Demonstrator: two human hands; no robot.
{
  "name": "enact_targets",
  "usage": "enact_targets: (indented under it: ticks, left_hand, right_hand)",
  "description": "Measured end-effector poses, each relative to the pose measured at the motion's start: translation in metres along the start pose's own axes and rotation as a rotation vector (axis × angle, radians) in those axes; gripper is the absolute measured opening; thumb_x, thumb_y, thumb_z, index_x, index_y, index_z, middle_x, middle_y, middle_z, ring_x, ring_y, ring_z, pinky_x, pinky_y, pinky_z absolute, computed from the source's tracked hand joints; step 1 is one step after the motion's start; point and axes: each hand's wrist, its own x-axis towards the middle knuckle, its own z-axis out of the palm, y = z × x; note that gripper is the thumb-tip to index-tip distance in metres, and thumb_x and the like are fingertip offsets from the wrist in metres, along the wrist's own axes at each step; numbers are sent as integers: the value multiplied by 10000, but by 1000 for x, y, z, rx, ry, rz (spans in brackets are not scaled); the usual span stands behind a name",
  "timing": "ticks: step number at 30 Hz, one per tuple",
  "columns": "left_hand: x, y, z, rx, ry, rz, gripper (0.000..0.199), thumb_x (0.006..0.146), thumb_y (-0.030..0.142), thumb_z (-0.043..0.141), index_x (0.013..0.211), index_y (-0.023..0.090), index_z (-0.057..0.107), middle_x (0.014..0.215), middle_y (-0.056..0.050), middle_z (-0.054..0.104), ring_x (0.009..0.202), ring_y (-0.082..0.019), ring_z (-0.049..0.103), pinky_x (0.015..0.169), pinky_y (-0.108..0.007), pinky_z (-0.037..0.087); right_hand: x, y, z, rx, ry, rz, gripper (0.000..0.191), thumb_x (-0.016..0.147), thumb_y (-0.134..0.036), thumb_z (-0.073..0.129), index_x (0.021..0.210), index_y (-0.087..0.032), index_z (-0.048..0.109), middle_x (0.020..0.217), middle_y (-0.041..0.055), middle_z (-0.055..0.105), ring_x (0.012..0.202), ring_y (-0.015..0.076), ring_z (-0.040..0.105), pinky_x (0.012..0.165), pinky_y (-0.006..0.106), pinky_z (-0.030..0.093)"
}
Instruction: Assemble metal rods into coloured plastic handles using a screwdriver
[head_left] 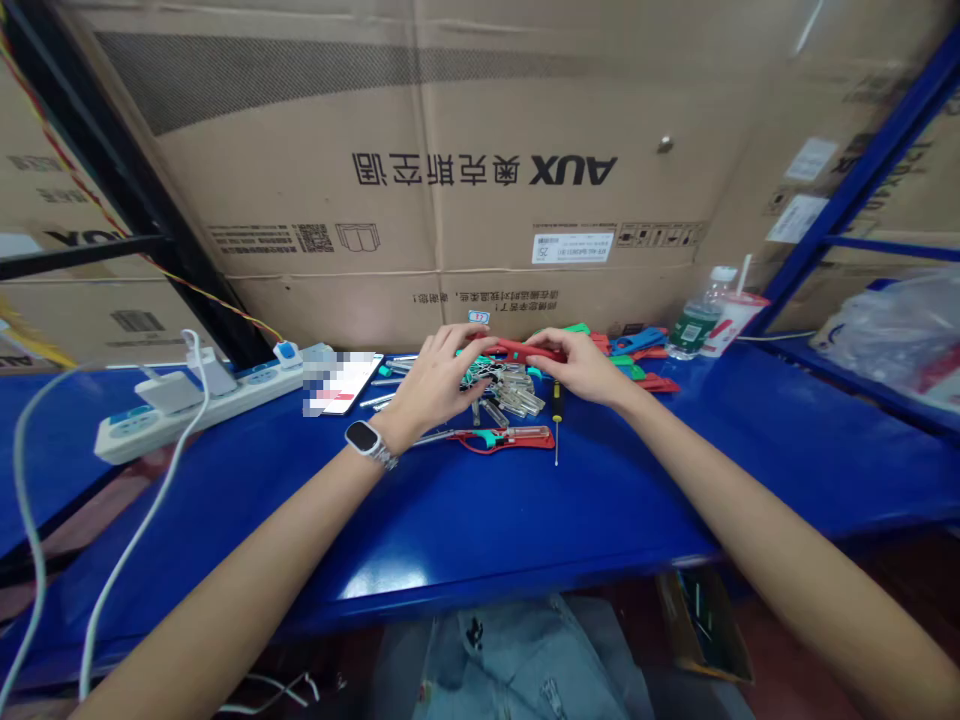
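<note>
My right hand (pixel 589 368) is closed on a red lighter shell (pixel 521 350), gripping its right end between thumb and fingers. The fingers of my left hand (pixel 442 375) bend over the left end of the same shell; its thumb hangs over a heap of teal triggers (pixel 476 370). Just below the hands lie clear fuel tanks (pixel 517 395) with metal tips. An opened long-neck lighter (pixel 499 438), with red half-shell, teal trigger, clear tank and metal tube, rests nearer the front. A yellow-and-black screwdriver (pixel 557 402) lies beside it, shaft toward me.
Red, green and blue shells (pixel 637 345) lie at right, near a water bottle (pixel 694 320) and a cup with straw (pixel 735 322). Metal tubes (pixel 379 385), a phone (pixel 349 385) and a power strip (pixel 225 400) are at left. A large carton (pixel 450 230) stands behind.
</note>
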Motion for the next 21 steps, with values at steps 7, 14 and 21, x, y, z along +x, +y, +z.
enact_targets:
  ticks: [7,14,21]
  left_hand:
    - [-42,10,-16,-153,-61,85,303,1006,323,597,1289,217,609,1179,-106,679,1097,-256,642,922,-416,532]
    - [-43,9,-20,-392,-235,-81,259,1018,251,520,1244,212,641,1150,-86,723,1020,-227,682,885,-390,536]
    - [-45,6,-24,-411,-311,-190,274,913,305,642,1164,206,689,1100,-73,735,985,-238,681,892,-399,535]
  right_hand:
    - [-40,-15,28,329,-120,72,326,921,-500,620,1025,-199,690,983,58,725,854,204,671,793,367,542]
    - [-55,-28,37,198,-136,11,369,852,-489,744,1103,-230,668,967,28,701,825,195,650,776,360,533]
    - [-54,-22,37,132,-134,-14,274,835,-353,769,1058,-207,706,1017,50,728,920,224,675,850,392,524]
